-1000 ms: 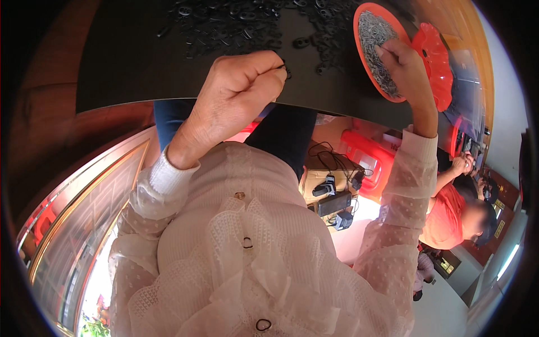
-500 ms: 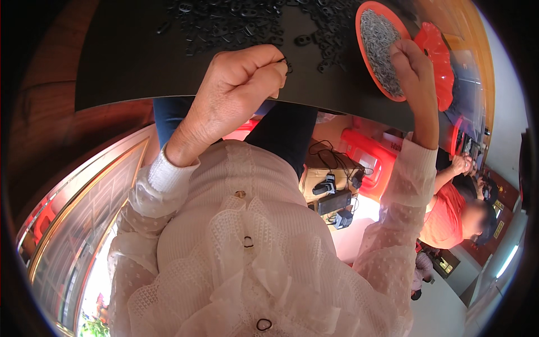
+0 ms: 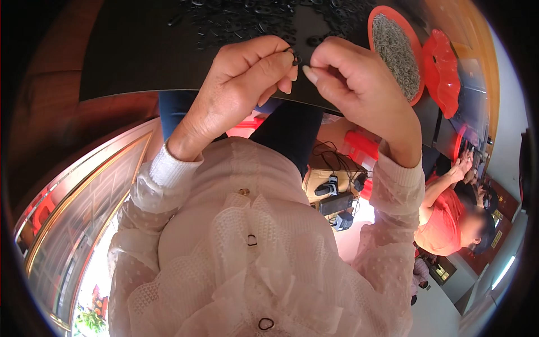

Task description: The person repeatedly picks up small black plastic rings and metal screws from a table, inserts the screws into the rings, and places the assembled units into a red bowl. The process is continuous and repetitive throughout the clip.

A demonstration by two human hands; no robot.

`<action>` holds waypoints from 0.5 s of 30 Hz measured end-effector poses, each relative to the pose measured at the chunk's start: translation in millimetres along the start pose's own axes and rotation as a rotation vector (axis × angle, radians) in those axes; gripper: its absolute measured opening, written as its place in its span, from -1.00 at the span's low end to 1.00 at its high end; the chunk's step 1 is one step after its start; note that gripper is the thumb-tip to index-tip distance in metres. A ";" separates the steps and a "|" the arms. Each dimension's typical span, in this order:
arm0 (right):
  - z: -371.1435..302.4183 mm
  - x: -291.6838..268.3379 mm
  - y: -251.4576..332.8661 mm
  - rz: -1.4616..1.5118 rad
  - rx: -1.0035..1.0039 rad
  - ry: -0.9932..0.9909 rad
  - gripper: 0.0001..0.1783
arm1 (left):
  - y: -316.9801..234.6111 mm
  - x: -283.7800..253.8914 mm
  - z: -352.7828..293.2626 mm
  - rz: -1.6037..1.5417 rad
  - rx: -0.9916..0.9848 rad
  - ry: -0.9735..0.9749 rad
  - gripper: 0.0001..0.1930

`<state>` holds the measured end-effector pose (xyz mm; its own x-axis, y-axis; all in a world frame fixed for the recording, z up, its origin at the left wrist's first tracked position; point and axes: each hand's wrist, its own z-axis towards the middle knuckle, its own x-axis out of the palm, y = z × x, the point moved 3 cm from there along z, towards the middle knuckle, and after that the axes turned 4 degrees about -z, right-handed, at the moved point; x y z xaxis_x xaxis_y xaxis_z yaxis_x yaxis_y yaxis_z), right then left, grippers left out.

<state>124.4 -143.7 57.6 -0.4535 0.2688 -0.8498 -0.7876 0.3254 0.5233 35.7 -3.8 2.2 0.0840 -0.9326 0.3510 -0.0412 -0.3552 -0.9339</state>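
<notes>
The left hand (image 3: 238,84) pinches a small black ring (image 3: 296,57) between thumb and forefinger, the other fingers curled under. The right hand (image 3: 356,84) sits just beside it, its thumb and forefinger pressed together at the ring; it probably holds a tiny piece there, but that is too small to tell. Both hands meet over the near edge of the dark counter (image 3: 129,56), the ring hanging between them.

Beyond the ring, further across the counter, lies a loose heap of black parts (image 3: 252,17) of the same kind. To the right of the ring stands an orange dish (image 3: 418,62) filled with fine grey bits (image 3: 396,48). Just right of that dish is a second, empty red dish (image 3: 443,70) with a scalloped rim.

Nearer than the ring, the forearms run down into white cuffs (image 3: 165,168) and a pale pink blouse (image 3: 241,264) with ruffles; three more black rings lie caught on its front, among them a ring (image 3: 252,240) at mid-chest and another ring (image 3: 265,323) lower down.

Below the counter edge, under the ring and to the right, a red stool (image 3: 365,149) and a box (image 3: 337,194) with black chargers and cables stand on the floor. Far right of the ring, another person (image 3: 449,222) in a red top works at the same counter, hands raised to it.
</notes>
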 end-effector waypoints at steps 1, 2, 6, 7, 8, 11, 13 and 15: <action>0.7 1.0 2.2 -0.009 -0.026 0.013 -0.85 | 1.4 0.1 0.5 -0.011 0.008 -0.005 -0.78; 1.6 1.4 4.0 -0.020 -0.039 0.016 -0.85 | 2.0 0.1 0.8 -0.021 0.015 -0.010 -0.79; 3.3 2.5 7.6 -0.029 -0.076 0.049 -0.87 | 0.9 -0.7 1.0 -0.034 0.020 -0.032 -0.79; 3.6 3.2 7.8 -0.023 -0.084 0.064 -0.87 | 1.2 -0.8 1.1 -0.048 0.021 -0.043 -0.79; 3.7 3.4 8.0 -0.016 -0.082 0.061 -0.87 | 1.4 -0.8 1.2 -0.061 0.022 -0.054 -0.79; 3.6 3.8 6.7 0.027 -0.080 0.049 -0.87 | 2.5 0.5 2.4 -0.029 0.021 -0.076 -0.78; 4.9 4.1 2.0 0.088 -0.093 0.041 -0.87 | 1.7 0.6 3.4 0.001 0.031 -0.070 -0.78; 7.3 2.7 1.5 0.144 -0.099 0.022 -0.89 | 1.3 0.1 3.9 0.022 0.029 -0.061 -0.78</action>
<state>125.1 -135.8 56.5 -0.5729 0.2862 -0.7680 -0.7504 0.1938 0.6319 39.5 -4.2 0.7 0.1438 -0.9343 0.3263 -0.0149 -0.3317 -0.9433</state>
